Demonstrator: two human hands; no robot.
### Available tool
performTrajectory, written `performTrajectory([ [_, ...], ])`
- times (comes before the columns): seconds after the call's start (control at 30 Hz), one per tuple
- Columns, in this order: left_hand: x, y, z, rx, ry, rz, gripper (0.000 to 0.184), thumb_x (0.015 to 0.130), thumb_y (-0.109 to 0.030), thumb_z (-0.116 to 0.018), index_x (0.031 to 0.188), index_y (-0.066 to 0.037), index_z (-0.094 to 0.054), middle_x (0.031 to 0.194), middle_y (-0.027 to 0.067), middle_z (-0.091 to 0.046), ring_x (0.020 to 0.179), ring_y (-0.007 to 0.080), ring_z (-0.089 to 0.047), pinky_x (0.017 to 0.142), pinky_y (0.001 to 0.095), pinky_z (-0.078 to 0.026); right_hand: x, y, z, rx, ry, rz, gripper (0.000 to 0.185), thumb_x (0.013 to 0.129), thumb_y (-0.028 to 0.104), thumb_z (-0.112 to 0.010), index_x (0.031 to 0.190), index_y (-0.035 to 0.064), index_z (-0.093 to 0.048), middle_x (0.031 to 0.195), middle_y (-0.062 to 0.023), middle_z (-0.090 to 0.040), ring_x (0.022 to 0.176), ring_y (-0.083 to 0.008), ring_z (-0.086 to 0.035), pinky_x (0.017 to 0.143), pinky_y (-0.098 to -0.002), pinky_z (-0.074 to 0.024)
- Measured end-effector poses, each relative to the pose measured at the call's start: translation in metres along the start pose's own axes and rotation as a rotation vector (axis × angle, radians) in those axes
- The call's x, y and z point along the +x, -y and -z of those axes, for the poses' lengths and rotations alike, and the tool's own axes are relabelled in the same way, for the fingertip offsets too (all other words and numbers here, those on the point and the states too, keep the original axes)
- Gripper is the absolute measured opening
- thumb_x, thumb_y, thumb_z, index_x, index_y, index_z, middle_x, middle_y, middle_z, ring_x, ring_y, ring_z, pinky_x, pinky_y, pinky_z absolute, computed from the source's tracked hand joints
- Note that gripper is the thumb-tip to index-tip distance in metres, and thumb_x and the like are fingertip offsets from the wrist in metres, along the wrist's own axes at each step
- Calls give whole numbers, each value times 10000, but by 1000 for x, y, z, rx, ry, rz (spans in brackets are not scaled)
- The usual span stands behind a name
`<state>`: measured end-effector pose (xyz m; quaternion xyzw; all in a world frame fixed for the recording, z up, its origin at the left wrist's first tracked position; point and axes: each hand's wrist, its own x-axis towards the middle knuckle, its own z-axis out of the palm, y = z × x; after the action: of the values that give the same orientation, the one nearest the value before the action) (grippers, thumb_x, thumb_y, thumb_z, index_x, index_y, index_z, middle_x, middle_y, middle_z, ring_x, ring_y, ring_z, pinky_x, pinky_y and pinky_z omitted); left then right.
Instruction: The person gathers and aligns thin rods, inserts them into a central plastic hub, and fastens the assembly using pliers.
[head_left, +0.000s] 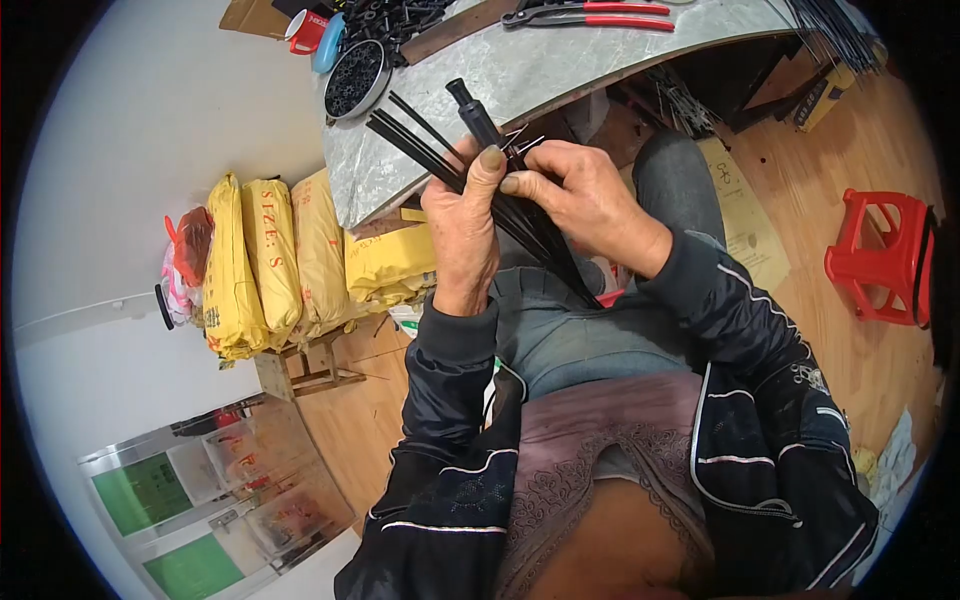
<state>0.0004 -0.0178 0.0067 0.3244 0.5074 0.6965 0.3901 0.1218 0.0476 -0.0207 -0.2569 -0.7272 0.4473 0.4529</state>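
Note:
My left hand (462,225) is closed around a bundle of thin black rods (415,142), which run slanting down toward my lap. Its thumb presses near a black ridged plastic tube (475,112) that sticks up past the fingers. From the right, my right hand (585,190) is pinched at the same spot, its thumb close to the left thumb. A few short thin metal ends (522,140) poke out between the hands. What exactly the right fingertips grip is partly hidden by the fingers.
The grey worktop (570,65) ahead carries a round bowl of small black parts (356,80), pliers with red handles (600,15) and a pile of dark rods (825,35). Yellow sacks (270,250) stand at left. A red stool (875,258) is at right.

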Motion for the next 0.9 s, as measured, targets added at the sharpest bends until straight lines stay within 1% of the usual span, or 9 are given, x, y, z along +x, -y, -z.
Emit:
performTrajectory([
  [0.07, 0, -1, 3, 8, 14, 11, 330, 870, -183, -702, 1113, 17, -604, 978, 52, -636, 860, 126, -600, 774, 250, -486, 8, 8, 14, 218, 281, -347, 255, 862, 215, -694, 747, 6, -603, 625, -1, -519, 550, -70, -478, 506, -268, -425],
  [0.1, 0, -1, 3, 12, 31, 22, 350, 876, -195, -694, 1129, 17, -581, 981, 70, -629, 872, 154, -617, 770, 264, -500, 11, 6, 16, 216, 280, -346, 255, 862, 215, -694, 747, 6, -603, 625, -1, -519, 550, -70, -478, 506, -268, -425],
  [0.17, -1, -2, 1, 13, 35, 19, 352, 876, -199, -694, 1129, 18, -581, 985, 72, -631, 877, 160, -621, 775, 271, -508, 16, 2, 20, 293, 437, -521, 316, 840, 287, -712, 775, -15, -643, 698, -68, -586, 601, -114, -578, 475, -291, -470],
  [0.27, -1, -4, 2, 13, 57, 33, 371, 871, -216, -698, 1132, 20, -580, 994, 77, -632, 889, 172, -628, 784, 282, -520, 16, -6, 21, 462, 420, -576, 331, 822, 305, -738, 767, 2, -618, 700, -36, -584, 617, -111, -586, 482, -259, -496],
  [0.43, -1, -5, 6, -16, 135, 88, 433, 854, -258, -711, 1149, 26, -570, 999, 88, -633, 901, 186, -632, 813, 297, -523, 13, -4, 25, 488, 430, -623, 356, 800, 316, -758, 786, 10, -577, 713, -42, -579, 636, -120, -598, 524, -268, -531],
  [0.6, -1, -8, 11, -11, 278, 132, 504, 913, -351, -610, 1204, 52, -526, 989, 127, -646, 917, 205, -636, 852, 325, -508, 12, -2, 25, 495, 450, -639, 380, 774, 325, -780, 814, 25, -551, 759, -44, -584, 689, -120, -609, 530, -274, -539],
  [0.7, 3, -10, 11, 0, 317, 160, 525, 944, -371, -553, 1226, 69, -499, 1003, 147, -648, 923, 213, -638, 847, 328, -509, 9, 6, 23, 432, 373, -611, 400, 756, 331, -795, 827, 37, -534, 776, -46, -587, 727, -124, -614, 528, -274, -539],
  [0.83, 4, -17, 1, -42, 339, 213, 511, 961, -356, -526, 1232, 75, -486, 1019, 156, -647, 930, 218, -640, 841, 322, -512, 7, 12, 21, 384, 267, -576, 382, 749, 289, -804, 802, 36, -523, 774, -47, -593, 744, -131, -615, 527, -269, -527],
  [0.9, 3, -15, -7, -16, 263, 180, 488, 970, -358, -512, 1217, 64, -505, 1005, 146, -647, 923, 209, -640, 826, 309, -513, 6, 12, 19, 375, 226, -571, 377, 746, 269, -807, 784, 29, -518, 770, -46, -596, 748, -128, -614, 542, -269, -520],
])
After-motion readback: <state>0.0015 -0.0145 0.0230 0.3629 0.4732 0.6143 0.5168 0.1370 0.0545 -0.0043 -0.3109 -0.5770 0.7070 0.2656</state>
